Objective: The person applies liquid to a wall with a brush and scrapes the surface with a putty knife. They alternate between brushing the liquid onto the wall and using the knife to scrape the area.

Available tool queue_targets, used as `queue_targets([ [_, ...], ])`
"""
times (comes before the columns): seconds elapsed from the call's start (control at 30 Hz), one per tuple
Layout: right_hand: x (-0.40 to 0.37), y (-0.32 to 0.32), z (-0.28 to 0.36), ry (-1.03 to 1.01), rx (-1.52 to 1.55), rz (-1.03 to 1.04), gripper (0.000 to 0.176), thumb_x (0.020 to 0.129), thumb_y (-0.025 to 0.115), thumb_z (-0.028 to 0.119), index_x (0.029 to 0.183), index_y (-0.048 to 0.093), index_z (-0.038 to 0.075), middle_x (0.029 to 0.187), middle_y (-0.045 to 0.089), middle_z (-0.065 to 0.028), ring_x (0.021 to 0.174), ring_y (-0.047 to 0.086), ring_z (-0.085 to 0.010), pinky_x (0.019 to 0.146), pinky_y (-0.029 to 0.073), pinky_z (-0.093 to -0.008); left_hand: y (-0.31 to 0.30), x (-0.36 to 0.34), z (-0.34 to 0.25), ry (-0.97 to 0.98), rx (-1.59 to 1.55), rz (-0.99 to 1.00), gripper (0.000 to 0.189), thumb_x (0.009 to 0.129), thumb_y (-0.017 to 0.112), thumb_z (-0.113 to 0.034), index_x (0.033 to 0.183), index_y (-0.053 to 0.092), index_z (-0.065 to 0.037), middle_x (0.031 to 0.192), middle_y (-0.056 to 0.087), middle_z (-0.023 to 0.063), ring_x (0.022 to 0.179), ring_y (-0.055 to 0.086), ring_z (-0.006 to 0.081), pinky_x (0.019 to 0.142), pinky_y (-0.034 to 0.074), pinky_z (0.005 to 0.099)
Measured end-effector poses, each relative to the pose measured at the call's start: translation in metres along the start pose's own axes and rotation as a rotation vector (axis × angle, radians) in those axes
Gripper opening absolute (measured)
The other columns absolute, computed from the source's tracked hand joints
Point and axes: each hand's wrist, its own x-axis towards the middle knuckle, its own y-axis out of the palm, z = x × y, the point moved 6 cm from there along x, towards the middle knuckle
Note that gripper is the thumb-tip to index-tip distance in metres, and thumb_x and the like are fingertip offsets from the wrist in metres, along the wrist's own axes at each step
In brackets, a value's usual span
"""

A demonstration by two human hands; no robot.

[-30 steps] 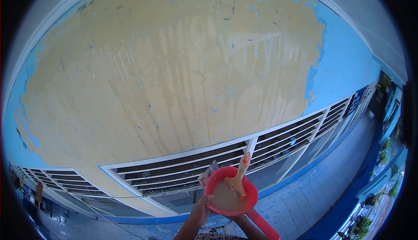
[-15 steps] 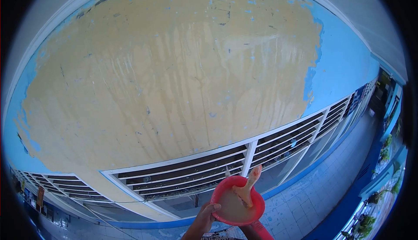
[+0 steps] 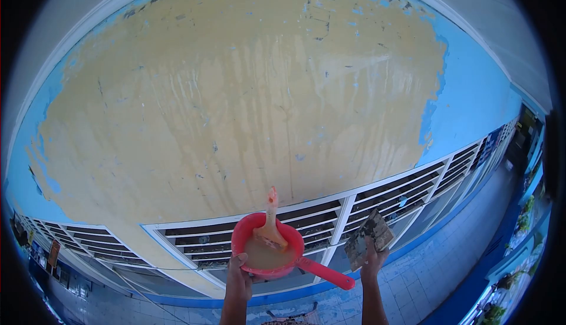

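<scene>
My left hand [image 3: 238, 276] grips the rim of a red plastic dipper [image 3: 296, 239], thumb over its edge. Cloudy beige liquid [image 3: 265, 258] lies in the dipper. A paintbrush [image 3: 271, 222] leans inside it, bristles down in the liquid and worn handle sticking up. The dipper's long handle points right and nobody holds it. To the right, my right hand [image 3: 371, 261] is closed on a flat, roughly rectangular piece [image 3: 370, 238], grey and tan with dark patches; I cannot make out its kind. Ahead stands a tan wall [image 3: 247, 124] with wet-looking drips and peeling blue paint at its borders.
Slatted windows [image 3: 306, 225] in white frames run below the wall, just beyond the dipper. A tiled walkway [image 3: 413, 272] stretches off to the right, edged by a blue railing and plants [image 3: 522, 222]. A thin cord [image 3: 141, 298] crosses at lower left.
The dipper has moved left, and its handle now points right. My right hand has come out from beneath it and now shows at the right with the flat piece.
</scene>
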Motion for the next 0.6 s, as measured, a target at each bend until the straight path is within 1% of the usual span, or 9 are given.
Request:
queue_targets([
  [0.03, 0.006, 0.006, 0.013, 0.048, -0.002, -0.047, 0.027, 0.082, 0.072, 0.013, 0.1, 0.065, -0.006, 0.1, 0.065, -0.0103, 0.083, 0.061, -0.0174, 0.076, 0.049, -0.0318, -0.005, 0.0, -0.01, 0.049, -0.012, -0.054, 0.078, 0.085, 0.054, -0.054, 0.145, 0.037, -0.007, 0.138, 0.052, 0.0164, 0.118, 0.058, 0.035, 0.083, 0.056, 0.0541],
  [0.1, 0.022, 0.025, 0.031, 0.028, -0.08, 0.115, 0.027, 0.086, 0.071, 0.013, 0.106, 0.066, -0.006, 0.104, 0.064, -0.011, 0.089, 0.061, -0.0194, 0.081, 0.049, -0.0328, -0.002, -0.001, -0.031, 0.071, -0.015, -0.025, 0.08, 0.085, 0.053, -0.056, 0.146, 0.034, -0.009, 0.14, 0.049, 0.0168, 0.12, 0.057, 0.0365, 0.079, 0.056, 0.0541],
  [0.13, 0.029, 0.034, 0.043, 0.025, -0.077, 0.108, 0.027, 0.086, 0.071, 0.013, 0.106, 0.066, -0.006, 0.104, 0.064, -0.011, 0.089, 0.061, -0.0194, 0.081, 0.049, -0.0328, -0.004, -0.003, -0.042, 0.106, -0.023, -0.077, 0.081, 0.084, 0.053, -0.056, 0.146, 0.034, -0.009, 0.141, 0.048, 0.017, 0.12, 0.056, 0.0373, 0.078, 0.056, 0.0544],
  [0.2, 0.031, 0.067, 0.1, -0.463, -0.253, 0.199, 0.026, 0.088, 0.068, 0.009, 0.109, 0.067, -0.005, 0.106, 0.065, -0.0141, 0.092, 0.062, -0.0228, 0.082, 0.049, -0.0342, -0.009, -0.004, -0.057, 0.183, -0.051, -0.146, 0.081, 0.084, 0.054, -0.058, 0.147, 0.033, -0.01, 0.141, 0.047, 0.0177, 0.121, 0.055, 0.0386, 0.078, 0.056, 0.0561],
  [0.27, 0.034, 0.09, 0.144, -0.831, -0.41, 0.133, 0.028, 0.087, 0.063, 0.001, 0.114, 0.067, -0.003, 0.107, 0.065, -0.0167, 0.093, 0.064, -0.0265, 0.082, 0.05, -0.0349, -0.013, -0.003, -0.069, 0.219, -0.067, -0.165, 0.082, 0.084, 0.054, -0.058, 0.147, 0.032, -0.01, 0.141, 0.047, 0.0183, 0.122, 0.054, 0.0389, 0.079, 0.056, 0.0568],
  [0.33, 0.038, 0.114, 0.186, -1.053, -0.488, 0.092, 0.033, 0.085, 0.059, -0.005, 0.117, 0.068, 0.0, 0.111, 0.067, -0.0182, 0.097, 0.063, -0.0298, 0.085, 0.05, -0.0364, -0.017, -0.003, -0.081, 0.28, -0.077, -0.152, 0.084, 0.084, 0.055, -0.059, 0.148, 0.031, -0.011, 0.143, 0.045, 0.0196, 0.124, 0.053, 0.0403, 0.081, 0.057, 0.0574],
  [0.43, 0.062, 0.144, 0.221, -1.156, -0.475, 0.044, 0.044, 0.079, 0.059, -0.009, 0.12, 0.069, 0.004, 0.113, 0.07, -0.0131, 0.094, 0.061, -0.0285, 0.086, 0.049, -0.0374, -0.02, -0.004, -0.089, 0.306, -0.107, -0.208, 0.082, 0.087, 0.053, -0.053, 0.148, 0.029, -0.005, 0.141, 0.044, 0.0231, 0.125, 0.052, 0.04, 0.084, 0.058, 0.0544],
  [0.5, 0.075, 0.168, 0.23, -1.36, -0.592, -0.005, 0.066, 0.06, 0.061, -0.009, 0.123, 0.07, 0.01, 0.113, 0.071, -0.0046, 0.08, 0.053, -0.026, 0.079, 0.047, -0.0354, -0.019, -0.004, -0.091, 0.315, -0.103, -0.232, 0.082, 0.086, 0.053, -0.053, 0.148, 0.029, -0.004, 0.14, 0.045, 0.0236, 0.126, 0.051, 0.0401, 0.083, 0.058, 0.0551],
  [0.6, 0.096, 0.19, 0.228, -1.409, -0.675, -0.021, 0.065, 0.059, 0.065, -0.009, 0.121, 0.071, 0.011, 0.112, 0.073, -0.0012, 0.075, 0.051, -0.0247, 0.074, 0.048, -0.0325, -0.022, 0.002, -0.089, 0.34, -0.132, -0.287, 0.084, 0.086, 0.054, -0.054, 0.149, 0.028, -0.004, 0.139, 0.045, 0.0245, 0.126, 0.051, 0.0413, 0.083, 0.058, 0.0543],
])
